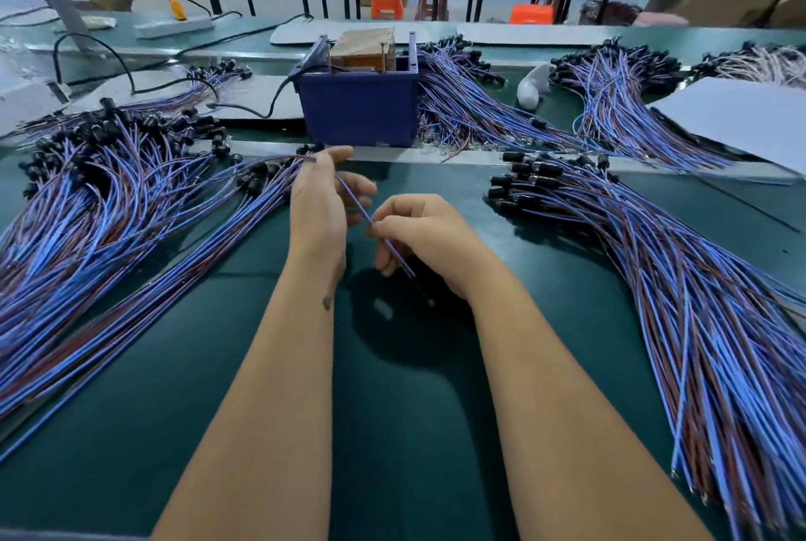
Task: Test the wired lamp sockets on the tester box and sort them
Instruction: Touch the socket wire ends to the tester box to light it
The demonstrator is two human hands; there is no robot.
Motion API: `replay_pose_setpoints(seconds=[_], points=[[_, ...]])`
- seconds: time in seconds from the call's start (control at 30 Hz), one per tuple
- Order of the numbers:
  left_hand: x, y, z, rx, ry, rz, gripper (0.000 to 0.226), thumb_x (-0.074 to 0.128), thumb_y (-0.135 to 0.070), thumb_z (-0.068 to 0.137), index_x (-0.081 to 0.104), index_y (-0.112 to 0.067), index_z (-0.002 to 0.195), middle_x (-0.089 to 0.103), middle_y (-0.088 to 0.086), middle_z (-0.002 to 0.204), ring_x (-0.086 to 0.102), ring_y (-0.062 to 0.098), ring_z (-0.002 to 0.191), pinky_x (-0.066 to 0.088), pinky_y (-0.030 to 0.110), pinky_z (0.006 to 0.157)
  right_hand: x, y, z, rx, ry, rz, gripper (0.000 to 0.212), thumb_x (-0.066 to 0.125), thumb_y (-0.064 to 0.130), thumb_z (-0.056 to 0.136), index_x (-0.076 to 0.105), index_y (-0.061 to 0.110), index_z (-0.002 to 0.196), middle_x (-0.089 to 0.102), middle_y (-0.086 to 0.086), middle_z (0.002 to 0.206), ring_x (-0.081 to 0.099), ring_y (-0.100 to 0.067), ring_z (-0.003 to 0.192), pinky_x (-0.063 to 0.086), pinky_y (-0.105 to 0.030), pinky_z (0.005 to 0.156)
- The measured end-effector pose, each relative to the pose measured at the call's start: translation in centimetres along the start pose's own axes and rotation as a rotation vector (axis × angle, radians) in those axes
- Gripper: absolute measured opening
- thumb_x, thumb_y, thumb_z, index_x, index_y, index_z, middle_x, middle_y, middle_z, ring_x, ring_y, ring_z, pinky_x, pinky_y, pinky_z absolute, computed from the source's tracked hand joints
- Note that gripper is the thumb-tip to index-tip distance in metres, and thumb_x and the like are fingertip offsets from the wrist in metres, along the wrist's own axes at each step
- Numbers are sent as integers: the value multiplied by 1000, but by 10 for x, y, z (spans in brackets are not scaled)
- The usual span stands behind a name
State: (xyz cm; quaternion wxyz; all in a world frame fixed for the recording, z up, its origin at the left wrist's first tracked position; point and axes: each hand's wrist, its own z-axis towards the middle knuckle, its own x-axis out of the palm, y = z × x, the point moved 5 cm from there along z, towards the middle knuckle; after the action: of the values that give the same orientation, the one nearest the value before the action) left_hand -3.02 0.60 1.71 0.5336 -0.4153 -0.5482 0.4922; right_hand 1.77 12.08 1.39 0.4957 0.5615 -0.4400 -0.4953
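Right hand (425, 241) pinching blue wire (358, 204), left hand (325, 202) holding its upper stretch, tester box (360, 104) behind

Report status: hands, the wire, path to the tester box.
Left hand and right hand both pinch one blue wire. Its socket end not visible. Tester box just beyond, path open; wire piles either side.

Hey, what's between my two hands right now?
In the head view, a blue wire runs from the left hand to the right hand; under it lies only bare green table.
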Motion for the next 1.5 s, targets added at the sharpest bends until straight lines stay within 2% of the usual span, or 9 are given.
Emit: replay_pose_setpoints(seconds=[0.17,0.3,0.47,0.67,0.83,1.03,1.13,1.33,1.5], points=[[25,10,-6,-134,158,174,21,51,-14,84,69,-5,76,49,6,50,42,20,40,35,25,42,-4,-1,5,-45,-99,81,22,49,1,94,57,8,76,60,-5,55,54,-14,43,41,-22,48],[41,14,-10,-95,258,180,31,44,-7,88,67,-12,67,43,4,47,37,18,40,31,27,45,-12,-2,8,-59,-276,89,22,45,-7,90,63,6,86,58,-9,66,47,-12,45,37,-19,44],[43,17,-9,-72,321,120,33,33,-19,104,64,-15,114,51,0,56,44,12,44,40,25,49,-16,-3,9,-61,-267,135,18,49,0,93,65,6,88,55,-1,61,43,-10,46,34,-18,42],[43,17,-11,-13,242,154,31,35,-23,106,64,-30,102,57,6,75,49,11,51,44,22,49,-17,-7,10,-60,-279,139,17,53,6,98,67,-4,102,58,1,63,45,-5,45,35,-16,43],[23,16,1,21,69,243,24,39,-17,104,62,-23,101,64,-4,84,56,12,70,50,33,71,-19,-5,11,-102,-354,118,15,51,7,98,66,8,96,55,0,58,43,0,39,34,-14,41],[8,16,6,12,-57,177,25,29,-25,106,54,-26,108,45,-5,64,36,3,42,34,19,44,-22,-4,17,-131,-483,109,21,43,13,101,63,13,91,42,5,53,35,-4,46,31,-17,47],[11,16,3,69,-43,214,25,31,-28,106,54,-29,99,43,-6,61,35,4,44,35,21,44,-22,-3,19,-147,-557,139,24,44,20,102,61,17,86,36,12,48,32,-4,45,30,-19,46],[11,21,5,13,-74,218,27,34,-7,95,55,-21,86,51,-4,70,44,3,45,42,24,48,-18,-2,23,-144,-597,82,25,49,19,98,62,19,77,41,10,54,36,-10,54,31,-27,57],[7,19,5,40,-96,201,28,36,-23,103,56,-25,84,42,-9,62,33,6,46,34,26,50,-24,-2,18,-126,-551,134,18,51,10,94,66,13,85,48,4,53,40,-7,51,35,-21,56]])
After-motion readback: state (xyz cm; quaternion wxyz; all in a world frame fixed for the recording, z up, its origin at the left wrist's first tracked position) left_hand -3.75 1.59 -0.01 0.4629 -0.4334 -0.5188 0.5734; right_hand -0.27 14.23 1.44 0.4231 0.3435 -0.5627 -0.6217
